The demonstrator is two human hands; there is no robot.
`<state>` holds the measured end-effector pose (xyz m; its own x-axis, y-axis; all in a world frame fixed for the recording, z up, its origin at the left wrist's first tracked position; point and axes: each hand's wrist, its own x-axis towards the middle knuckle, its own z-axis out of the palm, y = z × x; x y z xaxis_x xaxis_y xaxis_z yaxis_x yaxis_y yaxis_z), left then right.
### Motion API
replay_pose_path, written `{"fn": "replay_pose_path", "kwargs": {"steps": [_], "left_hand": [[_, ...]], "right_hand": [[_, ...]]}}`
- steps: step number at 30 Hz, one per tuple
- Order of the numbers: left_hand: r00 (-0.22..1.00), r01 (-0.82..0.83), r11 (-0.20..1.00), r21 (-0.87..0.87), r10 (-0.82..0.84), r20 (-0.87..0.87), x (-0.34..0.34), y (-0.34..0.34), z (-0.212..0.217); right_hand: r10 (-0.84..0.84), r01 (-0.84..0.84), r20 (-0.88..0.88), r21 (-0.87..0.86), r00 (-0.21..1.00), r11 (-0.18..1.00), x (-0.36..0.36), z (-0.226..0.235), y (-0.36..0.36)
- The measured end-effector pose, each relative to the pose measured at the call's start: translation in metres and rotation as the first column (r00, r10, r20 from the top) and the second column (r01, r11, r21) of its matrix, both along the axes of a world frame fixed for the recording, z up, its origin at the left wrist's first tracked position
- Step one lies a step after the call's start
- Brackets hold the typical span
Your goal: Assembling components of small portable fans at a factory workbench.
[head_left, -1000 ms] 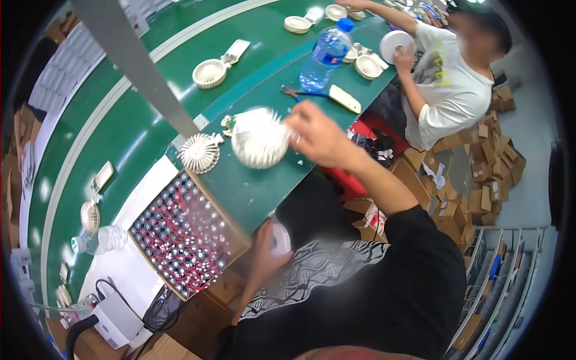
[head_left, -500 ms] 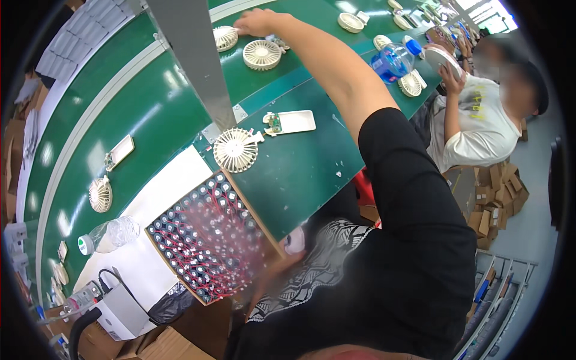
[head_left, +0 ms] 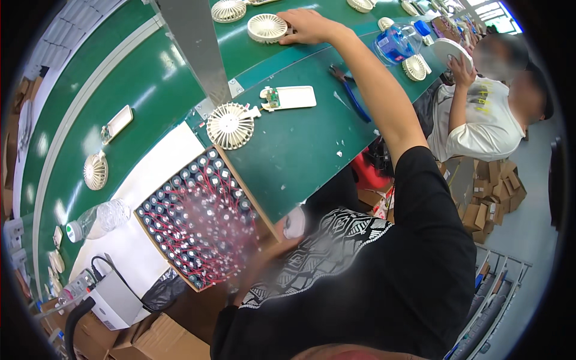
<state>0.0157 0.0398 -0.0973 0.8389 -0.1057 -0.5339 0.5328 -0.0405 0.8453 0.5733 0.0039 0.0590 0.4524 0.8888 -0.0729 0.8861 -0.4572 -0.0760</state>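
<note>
My right arm reaches across the green bench. The right hand point(head_left: 309, 27) is closed at the near side of a cream handheld fan point(head_left: 267, 28), thumb and fingers around its neck end. Another cream fan point(head_left: 228, 10) lies just beyond it. Low in front of my body, my left hand point(head_left: 290, 243) is blurred and partly behind a carton's edge, its fingers hidden. A whitish rounded object point(head_left: 294, 222) is beside it; whether it is held cannot be made out. The open carton point(head_left: 264, 221) holds many dark cylindrical cells with red wires.
Nearer lie an opened fan with a bare grille point(head_left: 230, 126), its handle shell with a green circuit board point(head_left: 273, 97), and blue-handled pliers point(head_left: 357, 101). A metal post point(head_left: 192, 48) rises beside the bench. Bottles point(head_left: 398, 45) stand about. A co-worker point(head_left: 480, 114) sits at right holding a white disc.
My right hand has drawn back from the farther fan and closed on the nearer one. The pliers, formerly behind my arm, now show. The whole view has shifted slightly.
</note>
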Motion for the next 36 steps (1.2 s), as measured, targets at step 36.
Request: {"fn": "replay_pose_path", "kwargs": {"steps": [36], "left_hand": [[0.942,0.025,0.999,0.048,-0.04,0.334,0.009,0.005,-0.001]], "right_hand": [[-0.016,-0.194,0.456,0.41,0.89,0.891,-0.098,0.035,-0.062]]}}
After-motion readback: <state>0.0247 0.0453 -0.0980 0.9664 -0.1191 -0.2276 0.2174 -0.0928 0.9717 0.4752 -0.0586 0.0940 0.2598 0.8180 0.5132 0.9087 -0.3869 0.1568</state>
